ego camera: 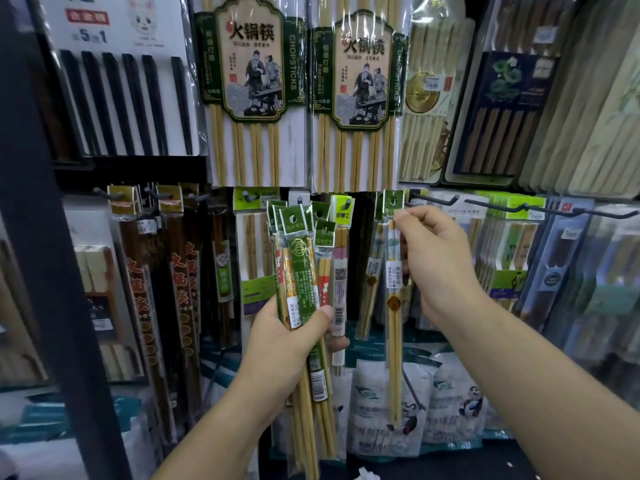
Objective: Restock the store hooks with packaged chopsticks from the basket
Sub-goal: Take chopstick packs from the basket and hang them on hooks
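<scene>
Chopstick pack vertical, header uppermost

Long hooks jut forward at the display wall's right side, their front lengths bare. Mid-row, a dark gap opens between hanging packs. Hot-pot chopstick packs overhang the hook row, and a dark post walls the left edge.

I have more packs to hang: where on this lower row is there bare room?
Free: the dark gap between the bundle in your left hand and the single pack your right hand pinches, and the bare hook prongs right of that hand. Crowded: the brown packs on the left hooks.
</scene>
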